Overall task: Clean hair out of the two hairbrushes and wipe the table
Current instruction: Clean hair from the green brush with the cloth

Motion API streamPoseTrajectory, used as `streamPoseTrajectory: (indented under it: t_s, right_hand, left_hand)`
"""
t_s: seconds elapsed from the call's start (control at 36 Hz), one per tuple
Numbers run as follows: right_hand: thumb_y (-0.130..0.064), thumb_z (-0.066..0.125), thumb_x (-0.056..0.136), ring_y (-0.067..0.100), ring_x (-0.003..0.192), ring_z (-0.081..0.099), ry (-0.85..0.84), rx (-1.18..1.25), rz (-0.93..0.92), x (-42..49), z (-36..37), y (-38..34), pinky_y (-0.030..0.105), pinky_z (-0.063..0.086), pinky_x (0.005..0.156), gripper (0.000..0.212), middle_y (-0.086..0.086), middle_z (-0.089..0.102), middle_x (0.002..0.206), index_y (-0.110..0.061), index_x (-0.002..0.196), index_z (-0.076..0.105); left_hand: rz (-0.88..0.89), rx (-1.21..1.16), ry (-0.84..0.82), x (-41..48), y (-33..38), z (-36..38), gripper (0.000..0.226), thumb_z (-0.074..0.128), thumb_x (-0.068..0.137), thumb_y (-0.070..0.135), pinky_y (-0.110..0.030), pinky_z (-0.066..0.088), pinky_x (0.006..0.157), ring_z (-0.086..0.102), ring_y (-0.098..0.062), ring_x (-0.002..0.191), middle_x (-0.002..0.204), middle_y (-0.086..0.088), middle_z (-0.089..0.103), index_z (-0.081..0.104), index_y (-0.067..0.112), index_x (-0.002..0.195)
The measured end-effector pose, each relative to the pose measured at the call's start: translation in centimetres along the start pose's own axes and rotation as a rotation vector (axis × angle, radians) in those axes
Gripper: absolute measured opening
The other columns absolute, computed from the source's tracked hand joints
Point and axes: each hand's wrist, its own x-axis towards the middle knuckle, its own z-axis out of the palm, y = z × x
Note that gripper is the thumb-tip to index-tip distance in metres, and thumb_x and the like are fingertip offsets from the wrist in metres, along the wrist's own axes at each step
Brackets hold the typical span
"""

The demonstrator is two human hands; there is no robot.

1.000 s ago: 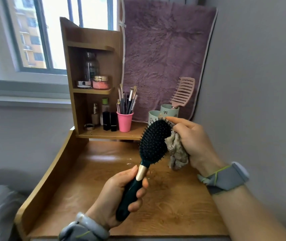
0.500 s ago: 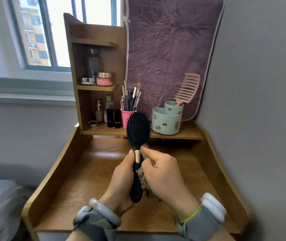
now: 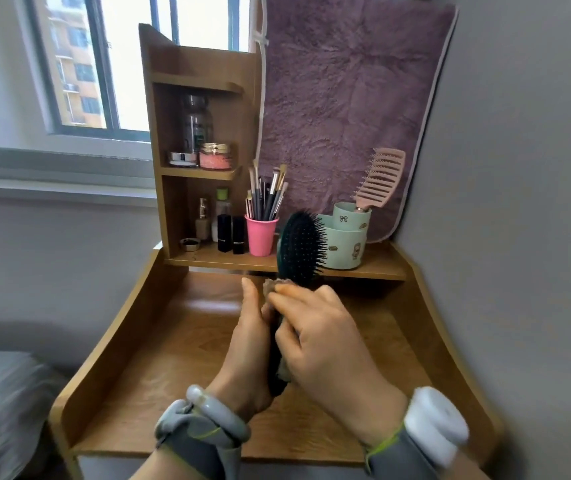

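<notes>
A dark green paddle hairbrush (image 3: 300,251) stands upright above the wooden table (image 3: 180,344), bristles facing me and to the right. My left hand (image 3: 247,344) holds its handle from the left. My right hand (image 3: 325,341) wraps a crumpled beige cloth (image 3: 273,285) around the handle just under the brush head; most of the cloth is hidden by the fingers. A pink vented hairbrush (image 3: 379,180) stands in a mint green holder (image 3: 344,239) on the back shelf.
The shelf unit (image 3: 204,140) at the back holds jars, bottles and lipsticks. A pink cup of makeup brushes (image 3: 261,233) stands just left of the dark brush head. A purple towel (image 3: 343,98) hangs behind. A grey wall runs along the right, a window at the left.
The right hand with the cloth moved from the brush head down to the handle and neck. The brush went from tilted right to upright, closer to the shelf.
</notes>
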Motion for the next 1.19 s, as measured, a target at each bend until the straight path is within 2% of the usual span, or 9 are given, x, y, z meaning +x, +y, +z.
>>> streamPoseTrajectory:
  t_s: [0.11,0.17,0.28,0.39,0.69,0.86,0.94,1.08,1.19]
  right_hand:
    - [-0.015,0.051,0.082,0.021,0.091,0.050,-0.098,-0.010,-0.032,0.0,0.3,0.1,0.035,0.049,0.084,0.035,0.000,0.061,0.126,-0.015,0.112,0.067]
    - [-0.015,0.050,0.081,0.020,0.088,0.048,-0.133,0.014,-0.058,-0.2,0.3,-0.1,0.035,0.049,0.083,0.034,0.000,0.061,0.125,-0.015,0.111,0.068]
    - [-0.021,0.044,0.084,0.012,0.087,0.040,-0.196,0.035,-0.096,-0.4,0.5,-0.5,0.030,0.045,0.081,0.033,-0.005,0.059,0.123,-0.018,0.110,0.064]
    - [-0.019,0.044,0.084,0.012,0.085,0.039,-0.235,0.030,-0.101,-0.8,0.6,-0.2,0.032,0.044,0.080,0.030,-0.005,0.060,0.117,-0.018,0.106,0.065]
    - [-0.020,0.047,0.077,0.008,0.081,0.046,-0.202,0.174,-0.086,-2.5,-0.5,0.9,0.018,0.045,0.075,0.032,-0.014,0.067,0.108,-0.021,0.097,0.072]
    - [-0.019,0.055,0.081,0.003,0.083,0.054,-0.326,0.179,0.052,-3.2,-2.8,2.7,0.026,0.049,0.072,0.016,-0.015,0.066,0.084,-0.025,0.082,0.070]
    - [-0.013,0.057,0.081,0.000,0.084,0.058,-0.210,0.168,0.219,-3.5,-4.5,5.0,0.018,0.050,0.073,0.020,-0.014,0.067,0.084,-0.029,0.078,0.069]
    - [-0.018,0.053,0.084,-0.006,0.074,0.059,-0.015,0.125,0.416,-3.9,-6.9,9.0,0.015,0.045,0.056,0.024,-0.016,0.065,0.077,-0.037,0.078,0.065]
    - [-0.020,0.051,0.086,-0.005,0.071,0.056,-0.006,0.039,0.474,-4.3,-6.4,11.1,0.013,0.036,0.057,0.024,-0.024,0.059,0.079,-0.041,0.080,0.060]
  left_hand:
    - [-0.019,-0.063,-0.007,0.1,0.3,-0.2,0.091,0.029,0.075,0.084,-0.036,0.058,0.073,0.068,-0.028,0.103,0.112,-0.017,0.070,0.068,0.012,0.114]
    - [-0.024,-0.097,-0.020,0.3,0.5,-0.6,0.092,0.033,0.073,0.086,-0.036,0.058,0.069,0.071,-0.030,0.093,0.097,-0.017,0.072,0.072,0.007,0.099]
    - [-0.034,-0.140,-0.063,0.3,1.3,-0.9,0.049,0.059,0.078,0.065,-0.029,0.052,0.058,0.059,-0.015,0.061,0.066,-0.001,0.053,0.059,0.016,0.074]
    - [-0.045,-0.122,0.072,0.7,1.0,-0.7,0.028,0.062,0.083,0.041,-0.027,0.050,0.059,0.057,-0.013,0.056,0.064,-0.001,0.056,0.064,0.013,0.079]
    - [-0.037,-0.473,0.086,1.4,1.3,-0.7,0.035,0.049,0.095,0.039,-0.033,0.054,0.072,0.063,-0.012,0.058,0.070,-0.001,0.062,0.064,0.008,0.091]
    - [-0.053,-0.623,0.064,1.6,1.5,-0.9,0.043,0.036,0.098,0.044,-0.015,0.044,0.043,0.048,-0.006,0.042,0.059,0.004,0.051,0.058,0.007,0.093]
    - [-0.021,-0.592,0.087,1.7,1.4,-1.4,0.045,0.033,0.099,0.045,-0.014,0.040,0.040,0.045,-0.004,0.040,0.058,0.005,0.049,0.057,0.007,0.096]
    - [-0.020,-0.447,0.120,1.9,0.1,-2.1,0.044,0.034,0.099,0.046,-0.015,0.038,0.039,0.043,-0.004,0.042,0.058,0.004,0.050,0.057,0.009,0.099]
    - [-0.055,-0.407,0.095,1.7,-1.1,-2.2,0.044,0.036,0.099,0.045,-0.017,0.041,0.039,0.044,-0.006,0.043,0.063,0.001,0.051,0.058,0.007,0.104]
